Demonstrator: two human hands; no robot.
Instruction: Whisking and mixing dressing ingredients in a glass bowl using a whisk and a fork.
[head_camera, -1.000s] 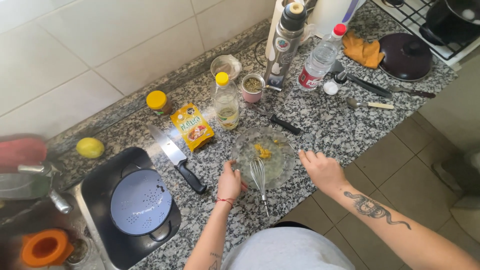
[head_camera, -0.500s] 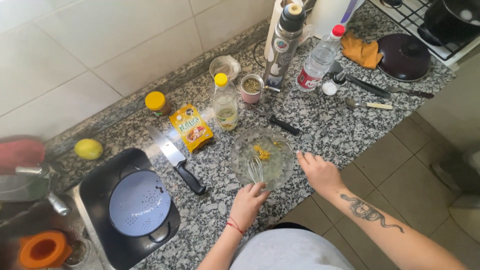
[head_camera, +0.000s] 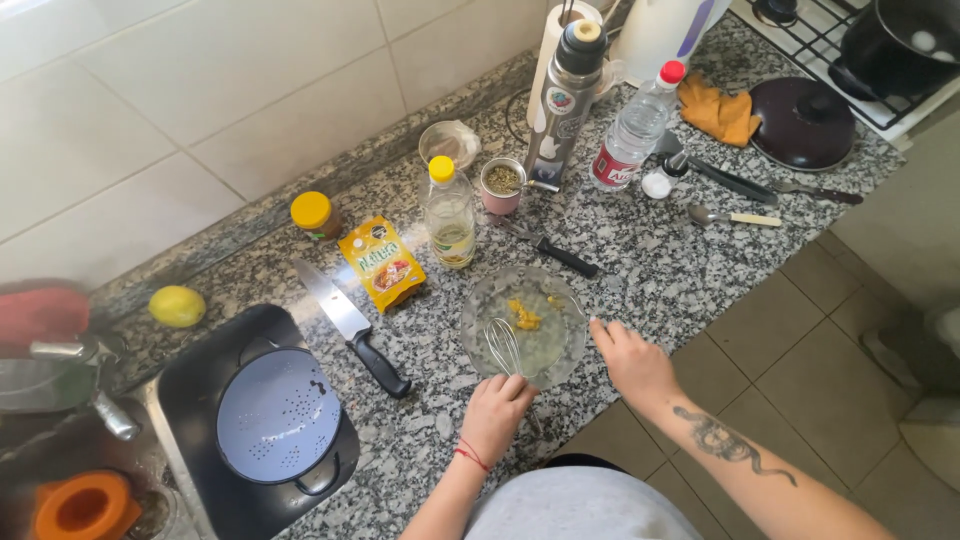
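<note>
Since a moment ago, my left hand is sitting closer to the glass bowl, its fingers now curling around the handle of the whisk at the bowl's near rim. That grip is closing narrow on the handle, and the whisk's wire head is resting inside the bowl beside a yellow lump. My right hand is resting flat and loose on the granite counter, fingertips touching the bowl's right rim, holding nothing. Left of the bowl, a black-handled knife is lying, with a yellow packet just beyond it. Behind the bowl, an oil bottle with a yellow cap is standing upright. Farther left of the bowl, a blue colander is sitting on a black tray.
</note>
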